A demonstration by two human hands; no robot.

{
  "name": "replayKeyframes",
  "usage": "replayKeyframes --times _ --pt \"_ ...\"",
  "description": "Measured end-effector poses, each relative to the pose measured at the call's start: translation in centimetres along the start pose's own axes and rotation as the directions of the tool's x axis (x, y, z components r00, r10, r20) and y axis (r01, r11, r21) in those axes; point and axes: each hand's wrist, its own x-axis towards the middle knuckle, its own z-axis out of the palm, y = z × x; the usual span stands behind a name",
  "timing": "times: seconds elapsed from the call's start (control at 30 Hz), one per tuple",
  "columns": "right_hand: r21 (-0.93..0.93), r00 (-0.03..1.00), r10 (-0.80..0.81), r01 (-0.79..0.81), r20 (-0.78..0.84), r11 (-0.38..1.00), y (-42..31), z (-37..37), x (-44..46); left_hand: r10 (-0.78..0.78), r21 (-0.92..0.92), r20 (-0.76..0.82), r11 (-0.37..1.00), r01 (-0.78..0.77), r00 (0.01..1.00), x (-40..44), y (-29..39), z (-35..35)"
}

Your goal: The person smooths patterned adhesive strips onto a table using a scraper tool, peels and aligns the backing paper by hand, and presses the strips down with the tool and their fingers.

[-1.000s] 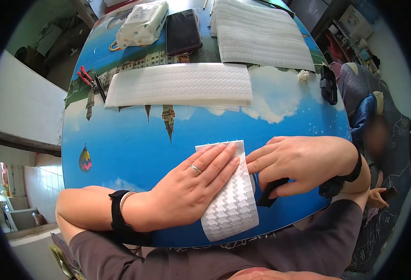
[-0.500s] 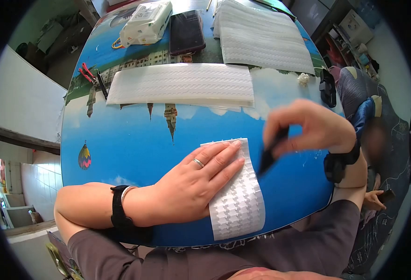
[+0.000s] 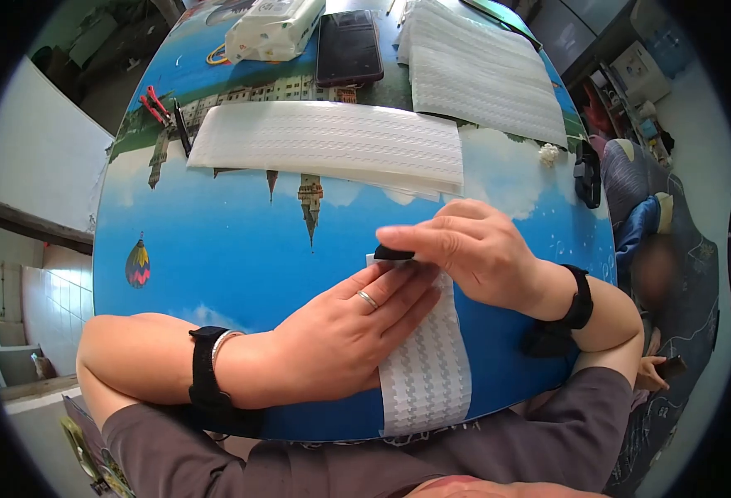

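Across the patterned strip (image 3: 426, 378), my left hand (image 3: 332, 344) lies open; my right hand (image 3: 486, 257) pinches a black tool (image 3: 395, 253) whose skid could crease it.

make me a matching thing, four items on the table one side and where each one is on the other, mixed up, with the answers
Things
1. phone
2. patterned strip
3. red-handled tool
4. small white bead cluster

Places
A. beside the black pen, at the table's left
B. just right of the white pack
C. under the left hand
D. between the large stack of white sheets and the black object at the right edge

Pairs: 1-B; 2-C; 3-A; 4-D
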Motion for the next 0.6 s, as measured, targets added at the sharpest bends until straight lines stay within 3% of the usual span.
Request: replayKeyframes --times 0.1,0.27,0.33,0.47,0.6 --pt "0.074 0.979 0.197 -0.193 -0.048 0.978 0.7 0.6 -0.4 0.003 -0.011 0.0 1.0 -0.003 1.0 0.0 0.1 -0.1" --pt "0.056 0.99 0.068 -0.062 -0.125 0.997 0.1 0.1 -0.1 0.016 -0.023 0.009 1.0 -0.016 1.0 -0.1 -0.2 -0.1" --pt "0.002 1.0 -0.007 0.007 -0.023 1.0 -0.1 0.1 -0.1 0.017 -0.004 0.002 1.0 -0.017 1.0 -0.1 -0.1 0.0" --pt "-0.13 0.998 0.031 -0.038 -0.057 0.991 0.3 0.5 -0.1 0.019 0.006 -0.003 1.0 -0.019 1.0 -0.1 -0.1 0.1" --pt "-0.026 0.981 0.049 -0.055 -0.187 0.998 0.5 0.9 -0.4 0.019 -0.037 0.004 0.999 -0.019 1.0 -0.1 -0.1 0.0"
